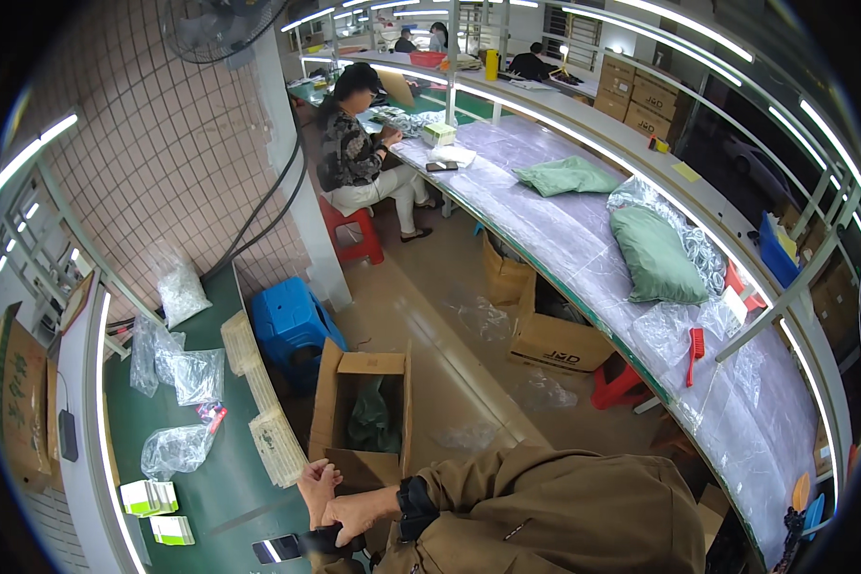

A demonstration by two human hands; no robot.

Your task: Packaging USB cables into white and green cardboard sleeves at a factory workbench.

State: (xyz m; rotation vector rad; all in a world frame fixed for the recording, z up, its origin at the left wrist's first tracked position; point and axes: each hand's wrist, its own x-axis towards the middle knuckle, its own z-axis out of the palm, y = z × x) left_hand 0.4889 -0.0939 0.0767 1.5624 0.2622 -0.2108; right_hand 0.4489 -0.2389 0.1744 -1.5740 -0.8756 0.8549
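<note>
At the lower middle, my left hand (318,485) is raised near the edge of the green table, its fingers loosely curled with nothing visible in them. Reaching across from the right, my right hand (358,515) is closed round the left wrist, by the dark cuff. Just below them on the green table lies a phone (277,548) with a dark screen. Beyond my hands stands an open cardboard box (408,402) holding dark green plastic. A strip of worn, cream-coloured padding (279,450) runs along the table's edge, close to my left fingers.
The green table (230,478) carries clear bags (177,450) and small green-white boxes (149,497). A blue stool (297,320) stands beside it. Right, a long table (574,258) holds green bags (655,253) and a red brush (695,356). A seated person (354,143) works farther off.
</note>
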